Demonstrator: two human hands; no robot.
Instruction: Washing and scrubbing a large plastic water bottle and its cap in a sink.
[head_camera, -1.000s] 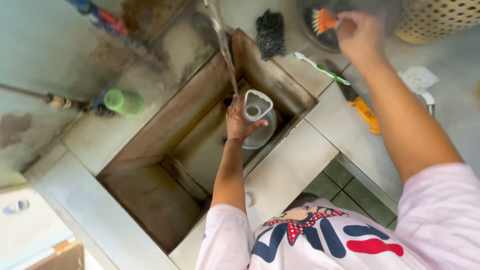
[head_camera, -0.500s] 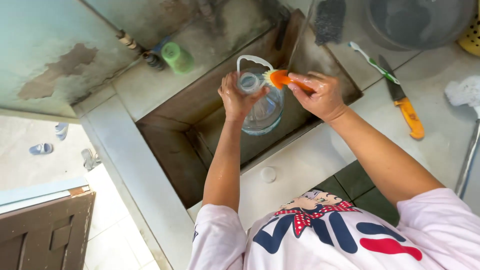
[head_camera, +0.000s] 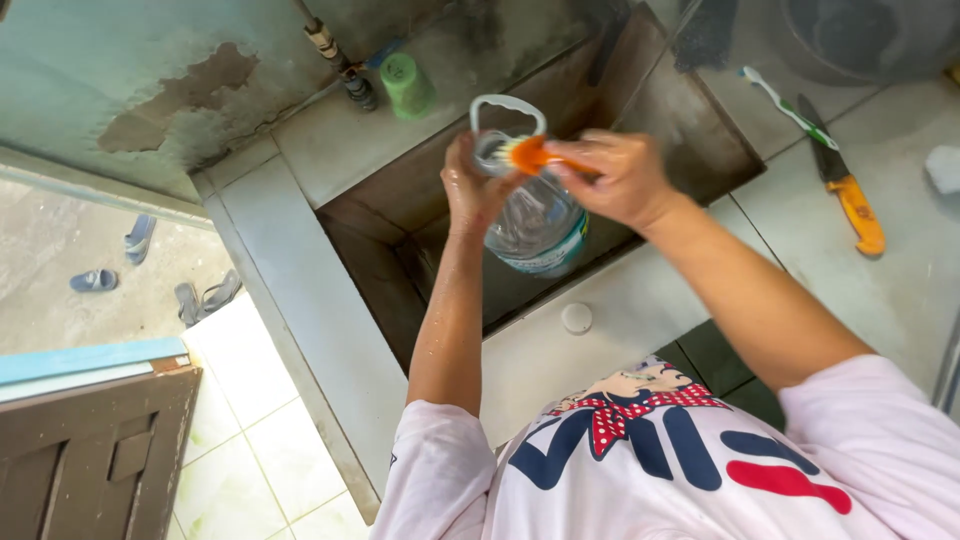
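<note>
Over the concrete sink (head_camera: 400, 215) my left hand (head_camera: 468, 185) grips the neck of a large clear plastic bottle (head_camera: 535, 225) that has a white carry handle at its mouth. My right hand (head_camera: 615, 178) holds an orange brush (head_camera: 528, 155), and its bristles are at the bottle's mouth. The bottle hangs tilted above the basin, with water showing inside it.
A green cup (head_camera: 408, 85) stands on the ledge behind the sink beside a pipe. On the counter to the right lie a green-and-white toothbrush (head_camera: 785, 105) and an orange-handled knife (head_camera: 848, 190). A white bottle cap (head_camera: 576, 318) rests on the front rim. Sandals (head_camera: 140, 235) lie on the ground outside.
My right hand took the orange brush from the counter's far side and brought it to the bottle's mouth. The bottle has risen a little in my left hand.
</note>
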